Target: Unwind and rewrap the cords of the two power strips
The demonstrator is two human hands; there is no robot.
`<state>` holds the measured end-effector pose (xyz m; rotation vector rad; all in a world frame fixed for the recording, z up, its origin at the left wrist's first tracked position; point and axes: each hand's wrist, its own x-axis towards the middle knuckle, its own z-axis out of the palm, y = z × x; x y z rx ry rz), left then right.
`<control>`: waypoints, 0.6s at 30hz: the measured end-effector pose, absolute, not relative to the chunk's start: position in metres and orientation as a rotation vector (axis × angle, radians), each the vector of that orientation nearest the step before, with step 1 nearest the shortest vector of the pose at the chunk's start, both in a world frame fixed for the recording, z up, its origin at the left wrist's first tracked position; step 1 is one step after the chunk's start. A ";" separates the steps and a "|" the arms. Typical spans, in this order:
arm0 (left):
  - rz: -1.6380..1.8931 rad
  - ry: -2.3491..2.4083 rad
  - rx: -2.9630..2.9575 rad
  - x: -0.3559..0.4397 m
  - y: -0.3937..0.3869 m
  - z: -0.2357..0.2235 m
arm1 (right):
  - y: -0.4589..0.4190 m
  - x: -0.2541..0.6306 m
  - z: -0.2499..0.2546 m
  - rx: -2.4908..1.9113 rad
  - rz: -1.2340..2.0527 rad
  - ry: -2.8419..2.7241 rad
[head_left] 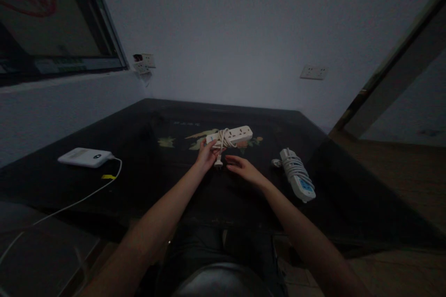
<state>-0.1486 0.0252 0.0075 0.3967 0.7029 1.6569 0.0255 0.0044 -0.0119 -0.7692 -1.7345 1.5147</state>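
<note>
A white power strip [240,134] with its cord wound around one end is over the middle of the dark table. My left hand [206,154] grips its left end, thumb on top. Below the wound cord hangs the plug [218,163], its pins pointing toward me. Just right of that plug, my right hand [244,168] is open, fingers apart and holding nothing. Further right lies a second power strip [298,176], white with a blue socket panel, grey cord wrapped around it and its plug [276,163] beside it.
On the table [146,125] at left lies a white box-shaped device [85,157] with a white cable [94,191] running off the near edge. Wall sockets [313,72] sit at the back right, others [148,60] at the back left near a window [59,14].
</note>
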 end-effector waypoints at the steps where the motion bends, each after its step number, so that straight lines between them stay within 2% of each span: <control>1: 1.675 0.698 0.414 -0.147 0.025 0.006 | 0.003 0.018 -0.016 -0.733 1.484 -1.750; 12: 1.725 0.811 0.869 -0.122 0.007 0.004 | 0.001 -0.004 -0.018 -0.792 1.155 -1.658; 18: 1.780 0.763 0.854 -0.129 0.008 0.010 | -0.011 0.015 0.010 -0.862 1.340 -1.496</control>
